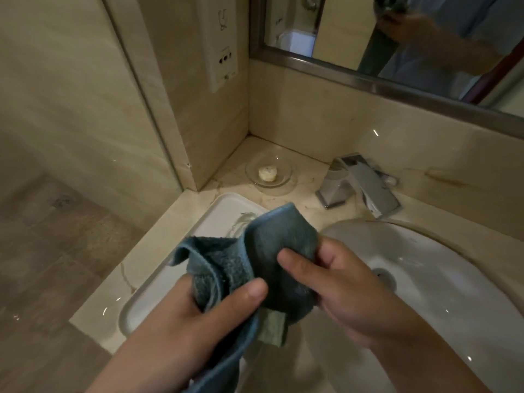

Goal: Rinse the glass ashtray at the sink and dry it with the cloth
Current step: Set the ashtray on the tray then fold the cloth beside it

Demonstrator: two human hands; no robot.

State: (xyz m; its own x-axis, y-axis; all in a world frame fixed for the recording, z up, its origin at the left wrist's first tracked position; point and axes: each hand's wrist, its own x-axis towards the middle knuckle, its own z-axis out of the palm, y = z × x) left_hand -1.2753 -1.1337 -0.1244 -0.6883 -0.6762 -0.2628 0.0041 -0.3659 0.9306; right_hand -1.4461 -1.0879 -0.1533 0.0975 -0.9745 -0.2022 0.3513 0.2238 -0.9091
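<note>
Both my hands hold a blue-grey cloth [272,251] above the counter's front edge, left of the white sink [425,251]. My left hand [198,316] grips the bunched lower part, with the thumb on top. My right hand [340,282] pinches the cloth's right side, which is stretched over a rounded shape. What lies under the cloth is hidden, so no ashtray shows in my hands. A clear glass dish [279,165] with a small pale soap [267,173] in it stands in the counter's back corner.
A chrome faucet [360,182] stands behind the sink; no water runs. A white tray [221,208] with a few drops lies on the marble counter under the cloth. A mirror [397,38] hangs above, and a wall socket panel [221,43] is on the left.
</note>
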